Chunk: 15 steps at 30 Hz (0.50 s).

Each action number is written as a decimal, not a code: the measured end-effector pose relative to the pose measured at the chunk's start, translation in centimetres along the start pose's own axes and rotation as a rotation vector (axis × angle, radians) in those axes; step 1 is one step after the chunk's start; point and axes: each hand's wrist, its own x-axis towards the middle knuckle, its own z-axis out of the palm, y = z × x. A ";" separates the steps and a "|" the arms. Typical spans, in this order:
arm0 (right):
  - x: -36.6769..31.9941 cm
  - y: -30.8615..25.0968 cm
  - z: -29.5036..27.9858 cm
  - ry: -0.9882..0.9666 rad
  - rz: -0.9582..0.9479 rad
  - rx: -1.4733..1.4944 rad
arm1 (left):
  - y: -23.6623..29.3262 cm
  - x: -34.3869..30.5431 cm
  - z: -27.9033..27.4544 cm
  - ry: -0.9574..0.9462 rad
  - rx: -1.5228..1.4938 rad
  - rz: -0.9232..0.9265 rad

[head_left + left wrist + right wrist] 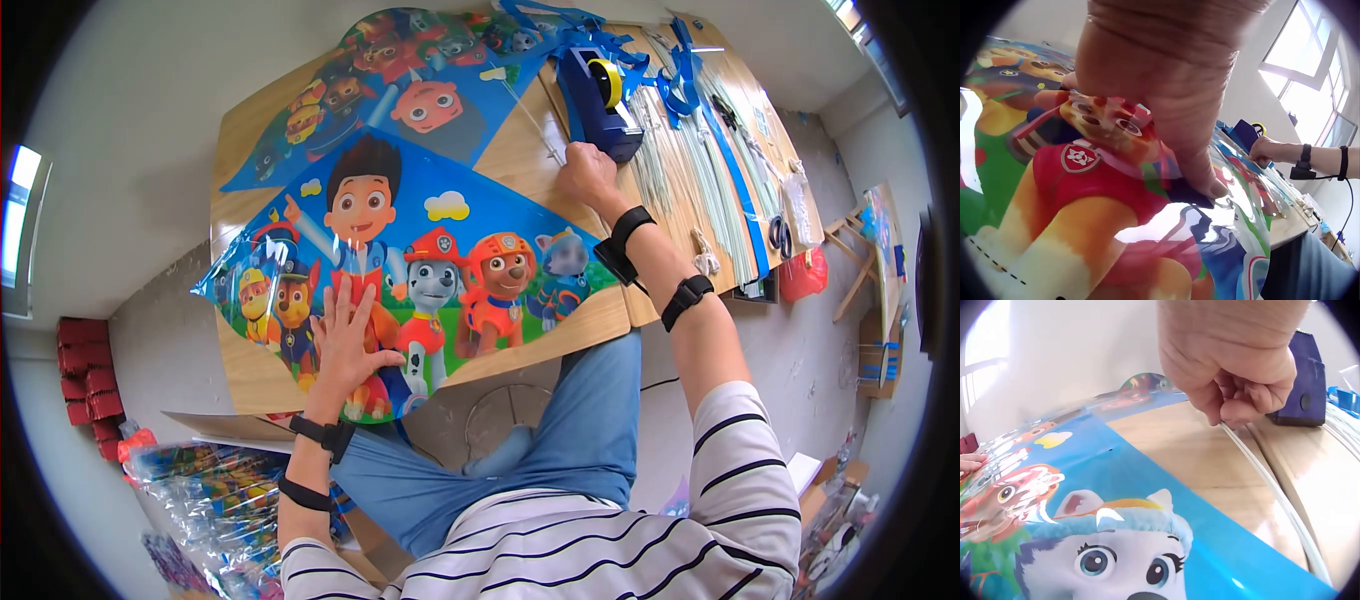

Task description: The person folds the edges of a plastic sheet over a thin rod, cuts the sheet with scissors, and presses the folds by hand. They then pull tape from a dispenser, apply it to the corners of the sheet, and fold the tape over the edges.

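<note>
Table (528,160), partly hidden beneath the cartoon sheet (445,240). My left hand (348,342), fingers spread, rests on the sheet, covering part of its print. My right hand (588,176), fingers curled, pinches thin pale rods (1267,475), exact number unclear.

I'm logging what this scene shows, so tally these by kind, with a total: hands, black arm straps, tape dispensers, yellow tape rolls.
Hands: 2
Black arm straps: 4
Tape dispenser: 1
Yellow tape roll: 1
Total: 8
</note>
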 end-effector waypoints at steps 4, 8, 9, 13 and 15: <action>0.2 0.0 0.1 -0.001 0.018 0.003 | 0.2 0.1 -0.2 -0.012 0.005 -0.012; 0.4 -0.3 -0.4 -0.037 0.045 -0.009 | 0.1 0.1 -0.2 -0.036 0.010 -0.024; 0.6 -0.3 -0.4 -0.044 0.051 -0.012 | 0.1 0.1 -0.3 -0.040 0.009 -0.023; 1.4 -0.2 0.5 0.017 0.035 0.001 | -0.2 0.3 -0.3 -0.009 0.005 0.010; 1.6 -0.2 1.1 0.064 0.016 -0.009 | -0.2 0.3 -0.5 -0.015 0.001 0.009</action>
